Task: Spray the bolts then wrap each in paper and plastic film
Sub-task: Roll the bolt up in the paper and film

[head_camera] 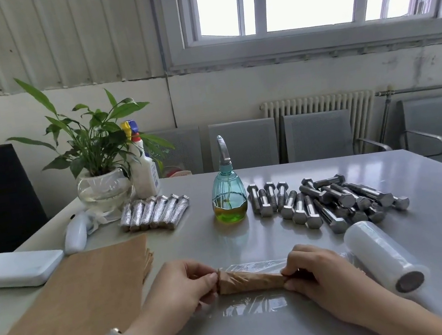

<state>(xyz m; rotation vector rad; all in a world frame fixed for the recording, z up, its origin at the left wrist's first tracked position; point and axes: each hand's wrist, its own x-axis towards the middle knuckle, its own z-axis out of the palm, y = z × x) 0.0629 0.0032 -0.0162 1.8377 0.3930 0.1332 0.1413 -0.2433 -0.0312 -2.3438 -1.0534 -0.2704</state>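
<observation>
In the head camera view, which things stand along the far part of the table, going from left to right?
Potted plant → white spray bottle → row of wrapped bolts → blue glass spray bottle → pile of bare bolts.

- No legible text, brand, number or sign appears on any item in view.
- White spray bottle (144, 169): carries a blue label; its print is too small to read.
</observation>
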